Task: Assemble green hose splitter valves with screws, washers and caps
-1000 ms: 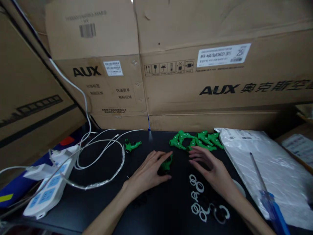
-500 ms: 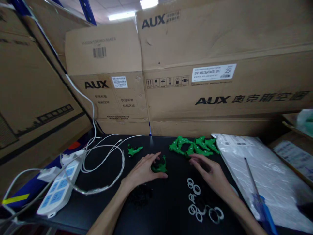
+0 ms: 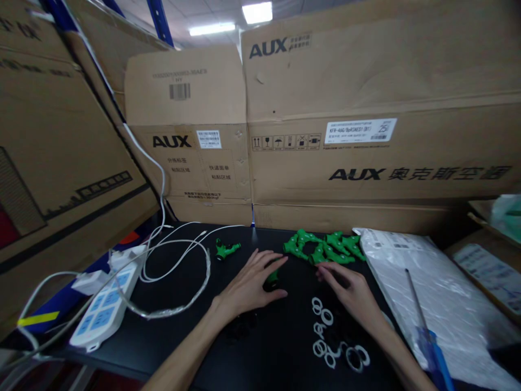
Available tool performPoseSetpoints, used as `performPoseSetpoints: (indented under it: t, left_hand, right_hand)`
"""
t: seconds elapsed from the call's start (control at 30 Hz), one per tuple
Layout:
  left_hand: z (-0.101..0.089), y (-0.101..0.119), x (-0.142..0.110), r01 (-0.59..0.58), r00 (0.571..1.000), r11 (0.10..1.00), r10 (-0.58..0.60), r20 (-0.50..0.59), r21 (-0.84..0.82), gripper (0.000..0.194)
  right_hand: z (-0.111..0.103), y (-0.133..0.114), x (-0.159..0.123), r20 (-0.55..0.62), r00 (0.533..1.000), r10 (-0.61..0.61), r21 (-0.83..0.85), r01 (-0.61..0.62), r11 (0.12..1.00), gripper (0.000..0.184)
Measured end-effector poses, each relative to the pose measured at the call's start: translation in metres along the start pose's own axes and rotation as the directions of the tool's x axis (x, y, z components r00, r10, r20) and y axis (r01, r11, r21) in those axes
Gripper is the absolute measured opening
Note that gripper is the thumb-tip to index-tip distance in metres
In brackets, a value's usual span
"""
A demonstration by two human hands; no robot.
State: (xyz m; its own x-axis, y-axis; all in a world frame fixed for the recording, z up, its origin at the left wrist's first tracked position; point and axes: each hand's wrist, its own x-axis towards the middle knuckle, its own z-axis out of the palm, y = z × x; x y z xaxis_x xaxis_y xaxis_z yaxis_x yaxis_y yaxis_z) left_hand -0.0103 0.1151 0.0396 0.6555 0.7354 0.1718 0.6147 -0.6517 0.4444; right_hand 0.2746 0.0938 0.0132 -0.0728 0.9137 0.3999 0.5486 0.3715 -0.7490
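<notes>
My left hand (image 3: 254,279) is over the middle of the black table, thumb and fingers spread apart around a green branched plastic fitting (image 3: 272,278). Most of that fitting is hidden behind the hand; whether the fingers touch it I cannot tell. My right hand (image 3: 345,285) has its thumb and fingertips pinched together just below the near edge of a cluster of green fittings (image 3: 331,248). Whatever the pinch holds is too small to make out. A separate green fitting with black parts (image 3: 226,249) lies beyond my left hand.
White and clear rings (image 3: 326,317) lie below my right hand, small black parts (image 3: 242,326) by my left wrist. A blue screwdriver (image 3: 433,345) rests on a white padded bag (image 3: 407,266). A power strip (image 3: 108,307) and white cables are left; cardboard boxes (image 3: 293,179) stand behind.
My left hand has moved slightly right and over the green fitting, covering more of it. My right hand stays near the cluster, fingertips pinched. The view has shifted a little.
</notes>
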Motion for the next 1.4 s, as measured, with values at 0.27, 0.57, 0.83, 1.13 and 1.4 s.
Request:
performPoseSetpoints:
  t: [0.27, 0.57, 0.83, 1.13, 1.4]
  left_hand:
    - [-0.003, -0.024, -0.005, 0.022, 0.999, 0.987, -0.014, -0.045, 0.161, 0.034]
    - [-0.014, -0.035, -0.022, 0.085, 0.97, 0.99, -0.057, -0.237, 0.111, 0.035]
    - [-0.001, -0.006, -0.025, 0.057, 0.96, 0.998, -0.066, -0.271, -0.04, 0.028]
    - [-0.023, -0.002, -0.049, 0.116, 0.978, 0.988, -0.132, -0.162, -0.103, 0.023]
    - [-0.017, 0.011, -0.081, 0.163, 0.983, 0.986, -0.164, 0.085, 0.025, 0.036]
  right_hand:
    - [-0.01, 0.006, 0.005, -0.048, 0.996, -0.077, -0.163, 0.068, 0.984, 0.035]
    - [0.025, -0.022, 0.045, 0.206, 0.971, -0.125, -0.578, 0.224, 0.785, 0.02]
    - [0.067, -0.027, 0.058, 0.29, 0.957, 0.026, -0.761, 0.214, 0.612, 0.036]
    - [0.032, -0.046, 0.022, 0.448, 0.881, -0.153, -0.494, 0.386, 0.779, 0.023]
    - [0.025, -0.081, -0.048, 0.475, 0.837, -0.271, -0.38, 0.473, 0.795, 0.023]
